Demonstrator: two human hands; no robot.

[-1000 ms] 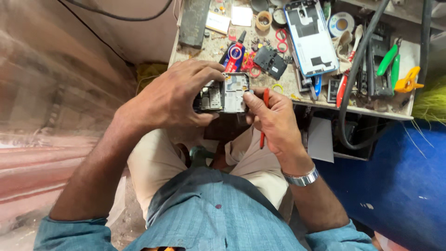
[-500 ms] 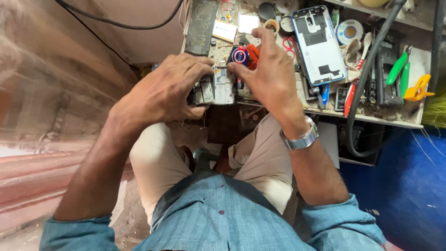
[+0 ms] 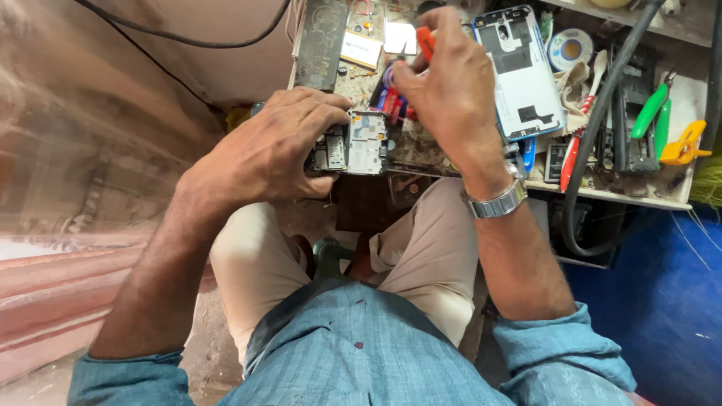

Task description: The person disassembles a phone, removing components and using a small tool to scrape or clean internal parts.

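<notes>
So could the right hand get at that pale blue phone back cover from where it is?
Probably yes: the right hand sits directly beside the phone back cover, nothing between them, though its fingers hold an orange-handled tool.

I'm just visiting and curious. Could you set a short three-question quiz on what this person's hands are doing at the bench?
1. True or false: the left hand rests on the opened phone.
2. What colour is the tool handle in the right hand?
3. The phone back cover lies: A) on the lap, B) on the bench beside the right hand, C) on the floor.

Key: 1 true; 2 orange-red; 3 B.
</notes>
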